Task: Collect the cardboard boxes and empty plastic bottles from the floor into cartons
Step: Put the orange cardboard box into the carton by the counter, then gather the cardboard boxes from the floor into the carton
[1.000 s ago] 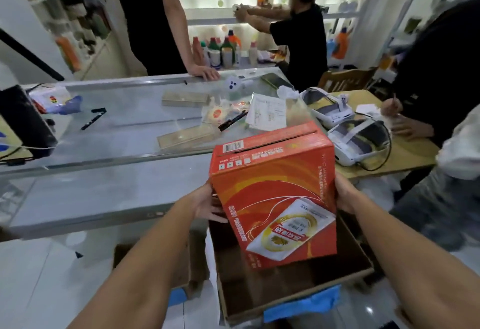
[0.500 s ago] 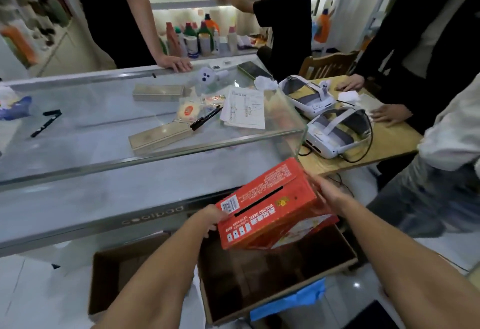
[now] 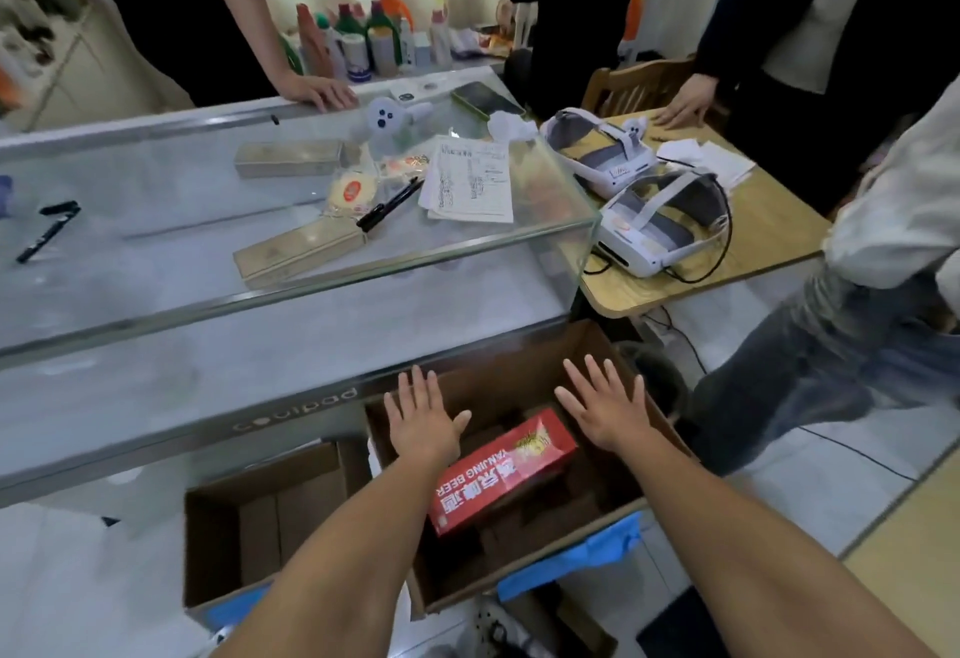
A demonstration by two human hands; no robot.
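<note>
A red beer box (image 3: 498,475) lies tilted inside the large brown carton (image 3: 519,584) on the floor below the counter. My left hand (image 3: 421,418) hovers above the carton's left part with fingers spread, holding nothing. My right hand (image 3: 605,405) hovers above the carton's right part, fingers spread too, clear of the box. A second brown carton (image 3: 208,543) stands open to the left with nothing visible in it.
A glass display counter (image 3: 291,293) runs right behind the cartons. A wooden table (image 3: 769,236) with two headsets stands at the right. Several people stand around; one person's jeans leg (image 3: 789,376) is close to the carton's right side. Blue tape hangs from the carton's front.
Both hands have let go of the red box, which dropped into the large carton. The hands now sit spread above it.
</note>
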